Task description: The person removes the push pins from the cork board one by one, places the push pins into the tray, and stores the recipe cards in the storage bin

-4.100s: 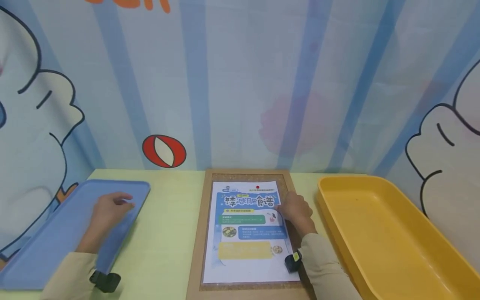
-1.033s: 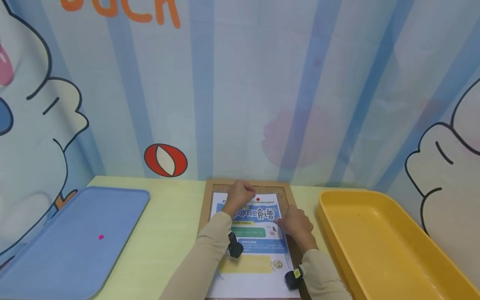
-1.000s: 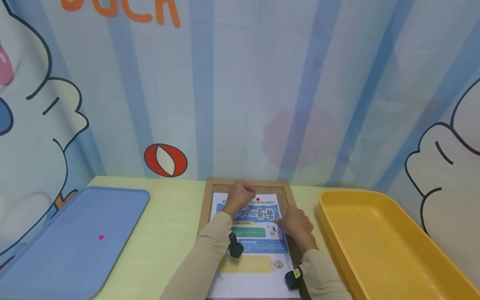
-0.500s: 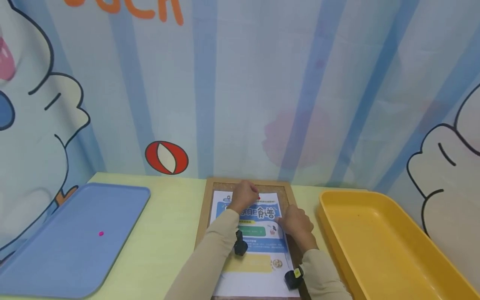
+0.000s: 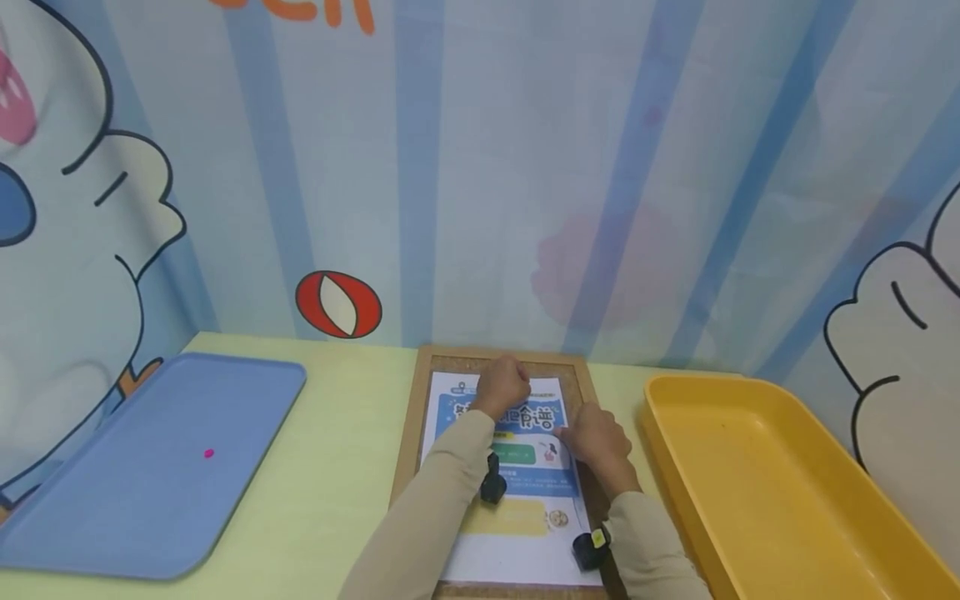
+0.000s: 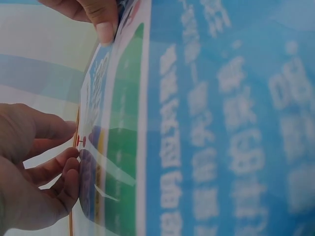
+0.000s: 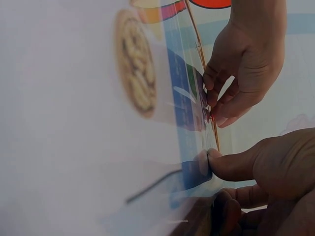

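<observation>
A framed corkboard (image 5: 408,467) lies on the table with a laminated sheet of Chinese text and food pictures (image 5: 517,562) on it. At the top of the sheet my left hand (image 5: 501,387) pinches a red pushpin (image 6: 80,141) between thumb and fingers; the head view hides this pin behind the hand. Farther right, my right hand (image 5: 597,440) grips the board's right side. Its thumb (image 7: 229,166) presses on the sheet's edge while the other fingers curl by the frame. Each wrist bears a small black camera.
A blue tray (image 5: 135,500) stands on the left, with a small pink pin (image 5: 208,453) on it. On the right is a deep yellow tray (image 5: 780,500). A cartoon-printed curtain (image 5: 487,167) hangs behind the pale yellow table (image 5: 337,417).
My left hand has come from over the blue tray to the sheet's top, then shifted right onto the red pushpin. The pink pin has come into view. My right hand has stayed put.
</observation>
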A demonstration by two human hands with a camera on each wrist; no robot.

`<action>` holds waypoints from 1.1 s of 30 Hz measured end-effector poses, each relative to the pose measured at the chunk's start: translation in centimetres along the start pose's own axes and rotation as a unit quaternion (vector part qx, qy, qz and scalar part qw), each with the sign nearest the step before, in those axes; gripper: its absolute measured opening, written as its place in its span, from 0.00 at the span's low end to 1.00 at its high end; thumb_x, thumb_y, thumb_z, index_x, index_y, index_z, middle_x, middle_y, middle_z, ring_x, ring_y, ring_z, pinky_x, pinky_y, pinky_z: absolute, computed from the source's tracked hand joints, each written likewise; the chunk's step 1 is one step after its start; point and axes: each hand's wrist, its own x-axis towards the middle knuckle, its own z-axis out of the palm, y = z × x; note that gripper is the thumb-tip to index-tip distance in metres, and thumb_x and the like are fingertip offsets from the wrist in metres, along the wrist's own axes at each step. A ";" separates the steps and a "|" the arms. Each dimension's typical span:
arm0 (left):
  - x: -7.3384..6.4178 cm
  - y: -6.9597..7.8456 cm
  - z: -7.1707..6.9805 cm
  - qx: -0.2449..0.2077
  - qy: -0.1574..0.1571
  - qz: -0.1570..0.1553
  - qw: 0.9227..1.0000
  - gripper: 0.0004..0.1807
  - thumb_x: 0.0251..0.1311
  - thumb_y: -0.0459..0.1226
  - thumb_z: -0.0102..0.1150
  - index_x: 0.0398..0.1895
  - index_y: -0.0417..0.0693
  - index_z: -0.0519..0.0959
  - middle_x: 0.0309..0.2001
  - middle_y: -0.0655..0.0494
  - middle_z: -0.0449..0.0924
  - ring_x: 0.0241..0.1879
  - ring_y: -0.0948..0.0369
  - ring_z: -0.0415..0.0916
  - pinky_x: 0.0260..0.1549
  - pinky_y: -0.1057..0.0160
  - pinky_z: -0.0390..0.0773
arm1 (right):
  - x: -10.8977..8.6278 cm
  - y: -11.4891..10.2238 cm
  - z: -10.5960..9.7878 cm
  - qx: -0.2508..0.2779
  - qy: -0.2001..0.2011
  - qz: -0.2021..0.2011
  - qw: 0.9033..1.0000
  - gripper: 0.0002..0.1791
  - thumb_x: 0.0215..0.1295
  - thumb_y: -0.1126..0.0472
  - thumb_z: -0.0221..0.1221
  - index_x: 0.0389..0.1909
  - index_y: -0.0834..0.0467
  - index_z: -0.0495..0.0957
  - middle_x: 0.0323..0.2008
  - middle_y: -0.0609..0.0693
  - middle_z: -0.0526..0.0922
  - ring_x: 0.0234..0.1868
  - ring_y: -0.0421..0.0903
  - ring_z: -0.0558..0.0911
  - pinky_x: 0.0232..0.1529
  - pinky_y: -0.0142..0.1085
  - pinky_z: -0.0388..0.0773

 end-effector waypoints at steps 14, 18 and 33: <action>0.1 0.7 0.6 0.001 -0.014 -0.001 1.000 0.21 0.52 0.28 0.66 0.09 0.48 0.67 0.12 0.60 0.62 0.16 0.63 0.61 0.17 0.68 0.58 | -0.1 -0.1 -0.2 -0.001 0.003 0.000 1.000 0.19 0.66 0.54 0.65 0.48 0.66 0.79 0.30 0.56 0.83 0.31 0.52 0.81 0.37 0.43 0.75; 0.2 0.8 0.6 0.020 -0.010 0.008 1.000 0.25 0.51 0.27 0.66 0.07 0.50 0.62 0.10 0.60 0.59 0.15 0.62 0.58 0.17 0.68 0.56 | -0.1 -0.1 -0.1 0.000 0.001 -0.001 1.000 0.19 0.66 0.54 0.65 0.47 0.66 0.79 0.30 0.57 0.83 0.31 0.52 0.81 0.37 0.44 0.75; 0.7 0.6 1.5 0.073 0.013 0.015 0.997 0.23 0.51 0.28 0.65 0.09 0.50 0.62 0.14 0.58 0.65 0.19 0.60 0.64 0.22 0.65 0.63 | -0.1 0.0 -0.2 0.002 -0.007 -0.003 1.000 0.18 0.66 0.54 0.65 0.45 0.66 0.79 0.29 0.57 0.82 0.31 0.52 0.81 0.36 0.44 0.74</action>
